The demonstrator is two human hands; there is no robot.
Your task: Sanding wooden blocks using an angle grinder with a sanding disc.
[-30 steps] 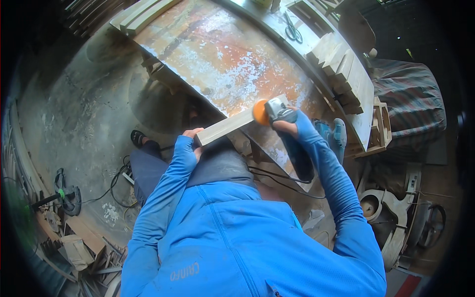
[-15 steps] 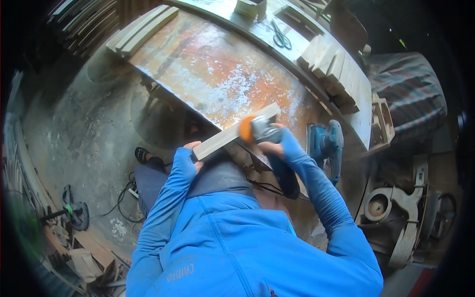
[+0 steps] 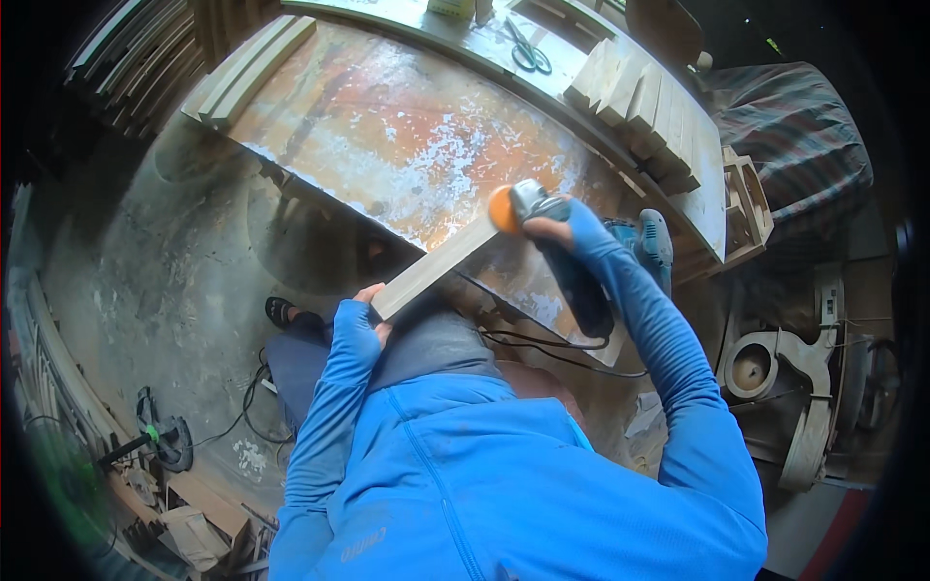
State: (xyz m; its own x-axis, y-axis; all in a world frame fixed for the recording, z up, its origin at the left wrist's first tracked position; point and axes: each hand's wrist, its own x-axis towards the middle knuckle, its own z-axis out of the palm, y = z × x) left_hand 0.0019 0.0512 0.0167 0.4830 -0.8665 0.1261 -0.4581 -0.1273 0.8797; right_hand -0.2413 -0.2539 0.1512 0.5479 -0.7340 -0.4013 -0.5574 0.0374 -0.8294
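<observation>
My left hand point(image 3: 370, 315) is closed round the near end of a pale wooden bar point(image 3: 433, 269), which slants up and to the right over the edge of the worn, paint-flaked table point(image 3: 358, 107). In my right hand point(image 3: 552, 229) is an angle grinder point(image 3: 573, 281) with a dark body and a silver head. Its orange disc point(image 3: 502, 209) meets the bar's far end, partly covering it. Whether the disc is spinning I cannot tell.
Right of the grinder stands a blue power sander point(image 3: 654, 247). A row of wooden blocks point(image 3: 639, 107) and green-handled scissors point(image 3: 529, 53) lie on the pale board behind. Two wooden bars point(image 3: 254, 77) rest at the table's far left. A black cord point(image 3: 542, 344) hangs below the grinder.
My right hand has moved the grinder up and right along the bar, from its upper half to the far end. My left hand keeps its hold. The view has shifted slightly.
</observation>
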